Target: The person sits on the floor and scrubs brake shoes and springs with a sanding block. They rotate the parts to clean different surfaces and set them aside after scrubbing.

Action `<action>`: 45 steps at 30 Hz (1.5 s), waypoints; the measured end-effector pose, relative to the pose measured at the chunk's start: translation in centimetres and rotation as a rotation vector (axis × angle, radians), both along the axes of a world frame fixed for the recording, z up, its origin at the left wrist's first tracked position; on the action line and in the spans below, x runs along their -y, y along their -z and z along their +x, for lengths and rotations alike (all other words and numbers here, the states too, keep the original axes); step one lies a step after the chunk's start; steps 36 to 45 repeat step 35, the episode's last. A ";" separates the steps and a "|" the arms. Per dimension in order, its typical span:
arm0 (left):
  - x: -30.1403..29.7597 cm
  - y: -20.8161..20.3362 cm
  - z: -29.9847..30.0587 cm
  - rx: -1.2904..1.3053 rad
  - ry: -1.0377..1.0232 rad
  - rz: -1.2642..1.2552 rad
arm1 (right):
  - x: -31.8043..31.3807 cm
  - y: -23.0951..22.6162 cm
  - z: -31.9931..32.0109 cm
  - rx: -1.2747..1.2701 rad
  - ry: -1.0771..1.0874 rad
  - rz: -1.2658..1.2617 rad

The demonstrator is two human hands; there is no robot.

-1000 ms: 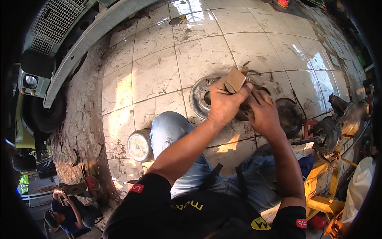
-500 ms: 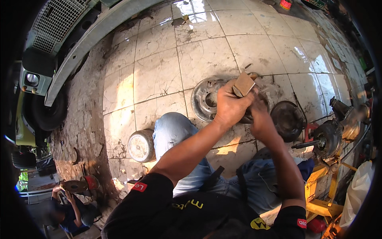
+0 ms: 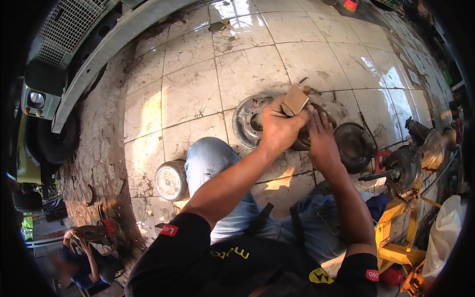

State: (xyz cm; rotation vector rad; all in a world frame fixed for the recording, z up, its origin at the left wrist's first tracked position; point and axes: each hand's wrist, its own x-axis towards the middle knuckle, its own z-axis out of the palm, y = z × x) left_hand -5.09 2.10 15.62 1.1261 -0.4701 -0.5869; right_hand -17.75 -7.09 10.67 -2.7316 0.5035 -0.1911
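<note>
My left hand (image 3: pixel 281 127) is closed around a tan, flat-faced block (image 3: pixel 296 100), held up in front of my knees. Close against it, my right hand (image 3: pixel 325 141) has its fingers stretched out over a dark curved metal part (image 3: pixel 324 115), which both hands mostly hide. Whether the right fingers press on that part or on the block's underside cannot be seen. Behind my left hand a round metal brake backing plate (image 3: pixel 244 122) lies on the floor. Beside my right hand is a dark, dished round metal part (image 3: pixel 353 147).
Cracked tiles (image 3: pixel 188 94) cover the floor. A round metal can (image 3: pixel 171 180) is by my left knee. To the right, a hub assembly (image 3: pixel 403 168) rests by a yellow stand (image 3: pixel 403 253). A vehicle bumper (image 3: pixel 94 57) is at upper left; another person (image 3: pixel 91 262) works at lower left.
My right hand was blurred by motion and now shows clearly, its fingers stretched beside my left hand. The left hand keeps its hold on the block. The whole view has shifted slightly.
</note>
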 end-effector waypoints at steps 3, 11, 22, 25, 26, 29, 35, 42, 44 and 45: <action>0.1 -0.1 0.0 -0.005 0.021 0.016 | -0.3 0.6 -0.4 -0.005 -0.007 -0.008; 0.1 -0.4 -0.1 -0.038 0.066 0.018 | -1.5 -0.9 -0.3 0.013 -0.005 0.187; 0.1 -0.2 -0.4 0.009 0.001 0.067 | -0.1 -0.3 0.0 0.023 -0.033 0.032; -0.1 -0.8 0.0 0.056 -0.001 0.132 | -0.2 -0.1 0.1 -0.047 -0.036 0.034; -0.4 -0.8 0.0 0.061 0.001 0.164 | -1.1 -1.6 0.1 -0.001 -0.102 0.328; -0.2 -0.6 0.4 -0.009 -0.029 0.081 | -1.1 -1.0 0.3 0.186 -0.124 0.331; -0.1 -0.3 0.7 -0.029 -0.021 0.066 | 0.0 0.9 0.3 0.003 -0.050 0.038; -0.1 -0.3 0.7 -0.029 -0.021 0.066 | 0.0 0.9 0.3 0.003 -0.050 0.038; -0.1 -0.3 0.7 -0.029 -0.021 0.066 | 0.0 0.9 0.3 0.003 -0.050 0.038; -0.1 -0.3 0.7 -0.029 -0.021 0.066 | 0.0 0.9 0.3 0.003 -0.050 0.038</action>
